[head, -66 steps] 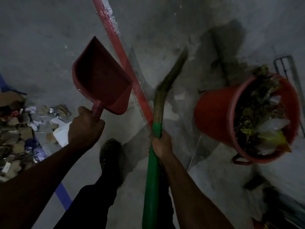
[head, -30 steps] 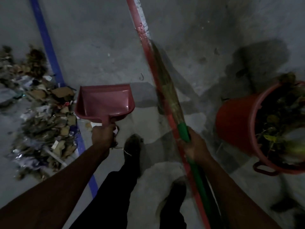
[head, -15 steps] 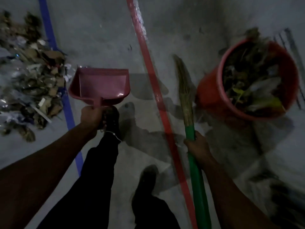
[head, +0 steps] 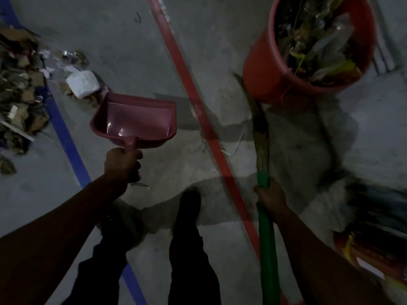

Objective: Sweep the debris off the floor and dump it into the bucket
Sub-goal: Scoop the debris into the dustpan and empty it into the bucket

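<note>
Pink dustpan point(head: 134, 122) (pan showing nothing inside): left hand point(head: 122, 165) gripping its handle; right hand point(head: 272, 198) clasping green broom point(head: 263, 164) beside red bucket point(head: 259, 69), upper right; debris point(head: 21, 89) lying upper left.

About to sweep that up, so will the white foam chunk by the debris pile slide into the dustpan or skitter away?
The white foam chunk looks light for its bulk, so bristles may flick it away. Its blocky shape probably won't roll. It may crumble if pressed.

Grey concrete floor point(head: 123, 51). Red floor line point(head: 189, 89) runs diagonally, blue floor line point(head: 66, 137) left of it. Small dark hook point(head: 138, 17) lies far up. Orange packaging point(head: 372, 256) sits bottom right, blurred.
</note>
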`<state>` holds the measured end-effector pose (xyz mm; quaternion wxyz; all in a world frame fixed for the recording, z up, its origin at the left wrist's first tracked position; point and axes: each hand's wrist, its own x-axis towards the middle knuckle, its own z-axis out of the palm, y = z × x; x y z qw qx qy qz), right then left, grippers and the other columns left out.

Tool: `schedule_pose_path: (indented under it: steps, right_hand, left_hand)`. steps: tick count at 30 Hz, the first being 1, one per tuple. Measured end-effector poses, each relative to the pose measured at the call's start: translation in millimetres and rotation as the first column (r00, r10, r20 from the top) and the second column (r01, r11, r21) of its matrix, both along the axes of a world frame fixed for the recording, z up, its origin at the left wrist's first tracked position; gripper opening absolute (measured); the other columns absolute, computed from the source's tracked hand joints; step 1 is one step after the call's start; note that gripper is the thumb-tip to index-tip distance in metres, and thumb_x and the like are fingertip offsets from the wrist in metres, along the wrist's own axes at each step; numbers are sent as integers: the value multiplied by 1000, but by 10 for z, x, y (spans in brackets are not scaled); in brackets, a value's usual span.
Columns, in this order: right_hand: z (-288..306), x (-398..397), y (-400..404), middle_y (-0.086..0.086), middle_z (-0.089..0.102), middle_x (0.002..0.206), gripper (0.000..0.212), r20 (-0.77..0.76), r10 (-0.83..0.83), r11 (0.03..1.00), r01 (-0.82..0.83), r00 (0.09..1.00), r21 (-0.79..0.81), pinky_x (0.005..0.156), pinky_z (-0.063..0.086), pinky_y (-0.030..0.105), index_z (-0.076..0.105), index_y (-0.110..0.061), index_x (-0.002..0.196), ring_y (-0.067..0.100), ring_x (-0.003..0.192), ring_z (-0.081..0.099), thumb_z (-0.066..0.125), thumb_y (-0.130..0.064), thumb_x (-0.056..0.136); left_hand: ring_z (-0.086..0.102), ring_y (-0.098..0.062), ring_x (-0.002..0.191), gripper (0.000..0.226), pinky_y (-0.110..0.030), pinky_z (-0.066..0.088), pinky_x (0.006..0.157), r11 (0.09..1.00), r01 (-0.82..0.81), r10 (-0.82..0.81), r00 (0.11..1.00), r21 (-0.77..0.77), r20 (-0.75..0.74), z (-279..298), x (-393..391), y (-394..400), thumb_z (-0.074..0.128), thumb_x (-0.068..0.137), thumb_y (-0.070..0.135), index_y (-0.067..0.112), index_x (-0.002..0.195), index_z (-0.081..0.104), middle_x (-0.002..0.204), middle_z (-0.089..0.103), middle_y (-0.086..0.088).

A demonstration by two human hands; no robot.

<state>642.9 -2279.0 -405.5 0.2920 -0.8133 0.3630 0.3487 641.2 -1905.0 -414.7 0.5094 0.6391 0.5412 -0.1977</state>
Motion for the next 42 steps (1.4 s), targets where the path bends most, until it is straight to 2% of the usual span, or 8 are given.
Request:
schedule_pose_path:
  steps: [4, 8, 12, 19, 27, 32, 36, 42]
  right_hand:
    - [-234, -210, 356, 15, 67, 107, 45, -45, -107, 993, 108, 993, 37, 70, 57, 34, 62, -5, 123, 29, 87, 65, 70, -24, 83]
    - [-474, -316, 1136, 24, 64, 94, 32, -72, -93, 972, 106, 993, 211, 58, 55, 26, 57, 6, 123, 18, 68, 66, 56, -5, 93]
    - [-517, -340, 2159, 16, 64, 119, 46, -77, 14, 946, 12, 997, 323, 84, 57, 37, 55, -7, 131, 30, 99, 65, 62, -16, 87]
    - [-194, 64, 2979, 10, 68, 89, 11, 84, 73, 878, -104, 994, 467, 61, 59, 34, 66, -16, 96, 27, 72, 67, 63, -17, 85]
    - [-208, -198, 2866, 14, 61, 74, 27, -8, -94, 941, 91, 996, 325, 46, 49, 30, 60, -7, 113, 23, 43, 59, 66, -15, 87]
    - [-356, -488, 3528, 13, 63, 82, 22, -98, 65, 932, -25, 993, 361, 52, 54, 34, 64, -10, 105, 29, 59, 64, 64, -13, 83]
    - [-499, -457, 4375, 16, 66, 105, 36, -90, 250, 909, -202, 964, 365, 82, 58, 49, 60, -6, 121, 37, 95, 67, 63, -18, 87]
    - [-482, -138, 5317, 15, 62, 119, 45, 62, 491, 809, -481, 869, 337, 88, 56, 41, 52, -5, 131, 31, 102, 64, 61, -20, 89]
  left_hand:
    - [48, -23, 37, 11, -29, 43, 42, 989, 132, -130, 991, 71, -29, -170, -260, 121, 61, 76, 14, 4, 73, 59, 57, 55, -12]
    - [62, -32, 53, 20, -42, 56, 57, 932, 320, -299, 944, 168, -142, -244, -538, 375, 62, 75, 19, 1, 82, 59, 70, 62, -19]
    - [61, -35, 72, 22, -38, 51, 67, 824, 484, -413, 869, 296, -272, -178, -822, 693, 61, 69, 25, 7, 81, 61, 81, 63, -19]
    - [66, -41, 80, 28, -50, 56, 79, 916, 316, -249, 930, 245, -270, -57, -1154, 1172, 62, 71, 21, 1, 91, 62, 89, 67, -23]
    - [66, -38, 82, 30, -40, 54, 76, 943, 232, -164, 949, 240, -270, 126, -1418, 1700, 59, 73, 20, 0, 96, 61, 94, 67, -24]
    - [67, -36, 78, 29, -34, 54, 68, 946, 205, -131, 950, 251, -284, 39, -1615, 2030, 57, 78, 18, -1, 100, 59, 94, 67, -23]
    - [65, -29, 57, 20, -23, 45, 47, 962, 165, -103, 957, 217, -270, -33, -1777, 2266, 58, 76, 17, 4, 91, 59, 79, 66, -17]
    - [62, -28, 51, 10, -37, 56, 58, 977, 98, -57, 976, 191, -209, -206, -1883, 2613, 63, 79, 13, 6, 79, 56, 69, 65, -16]
